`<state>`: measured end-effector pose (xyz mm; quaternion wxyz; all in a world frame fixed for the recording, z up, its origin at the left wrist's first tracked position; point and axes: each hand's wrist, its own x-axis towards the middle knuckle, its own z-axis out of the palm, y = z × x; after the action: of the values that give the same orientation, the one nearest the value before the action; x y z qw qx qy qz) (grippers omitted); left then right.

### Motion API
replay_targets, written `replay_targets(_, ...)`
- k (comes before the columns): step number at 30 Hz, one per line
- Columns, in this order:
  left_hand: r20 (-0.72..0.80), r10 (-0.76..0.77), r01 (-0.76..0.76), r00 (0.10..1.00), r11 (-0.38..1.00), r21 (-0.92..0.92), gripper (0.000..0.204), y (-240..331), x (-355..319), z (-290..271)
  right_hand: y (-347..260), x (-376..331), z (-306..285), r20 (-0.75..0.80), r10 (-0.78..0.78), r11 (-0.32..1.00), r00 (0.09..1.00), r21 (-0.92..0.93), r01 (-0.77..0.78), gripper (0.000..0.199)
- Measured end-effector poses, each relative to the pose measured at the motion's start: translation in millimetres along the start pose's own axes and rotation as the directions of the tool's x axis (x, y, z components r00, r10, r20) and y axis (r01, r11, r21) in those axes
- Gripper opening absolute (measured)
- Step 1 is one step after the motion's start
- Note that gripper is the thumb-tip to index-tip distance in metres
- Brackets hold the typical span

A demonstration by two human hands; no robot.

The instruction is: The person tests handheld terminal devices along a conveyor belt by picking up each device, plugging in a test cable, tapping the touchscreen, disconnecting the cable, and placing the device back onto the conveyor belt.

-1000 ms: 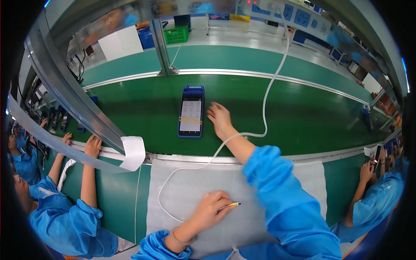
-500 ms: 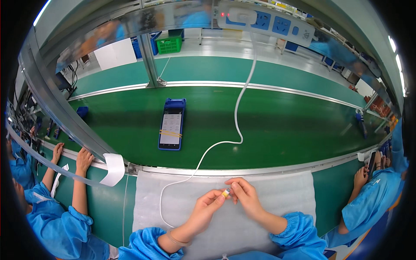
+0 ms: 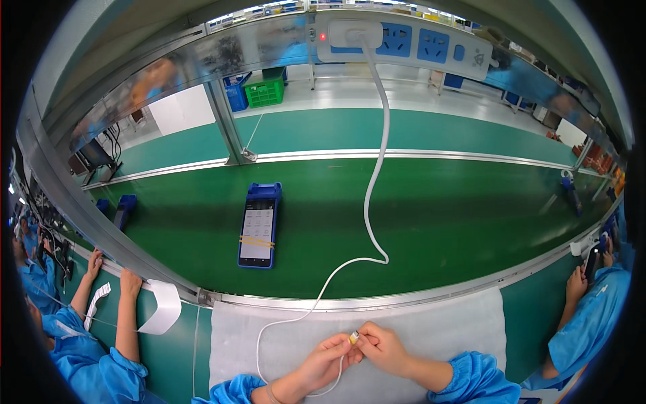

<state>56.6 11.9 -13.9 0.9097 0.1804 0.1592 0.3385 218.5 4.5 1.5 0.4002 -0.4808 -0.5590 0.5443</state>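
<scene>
Between the thumb and fingers of my left hand [image 3: 328,361] is a small cable plug [image 3: 353,339] with a yellow sleeve and a light tip. My right hand [image 3: 385,350] pinches at that same plug from the right, its fingertips meeting those of the left. A white cable [image 3: 326,288] loops under my left hand, then runs over the belt up to a white charger [image 3: 355,34] in the power strip. Both hands are above a whitish mat [image 3: 431,330]. Part of the plug is hidden by fingers.
On the green belt [image 3: 431,236] lies a blue handheld terminal [image 3: 257,229] with yellow rubber bands round it. More devices [image 3: 124,210] sit at far left. Metal posts [image 3: 225,124] frame the bench. Co-workers in blue [image 3: 91,357] work on both sides; a curled white paper [image 3: 160,306] hangs at left.
The view has tilted upward, so the bench and terminal appear lower. My right-hand fingers have closed in on the plug. A cable loop now shows below my left hand.
</scene>
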Motion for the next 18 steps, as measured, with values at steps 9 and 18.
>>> replay_targets(9, -0.028, -0.035, 0.033, 0.999, 0.997, -0.065, 0.019, 3.9, 0.5, 1.2, 3.1, 0.9, 5.1, -0.015, 0.017, 1.000, 1.000, 0.003, -0.016, 0.008)
replay_targets(18, -0.041, -0.030, 0.028, 0.999, 0.999, -0.030, 0.027, 5.8, 0.9, 6.6, -2.2, 6.6, 3.7, -0.025, -0.090, 0.992, 0.996, -0.085, 0.088, 0.013)
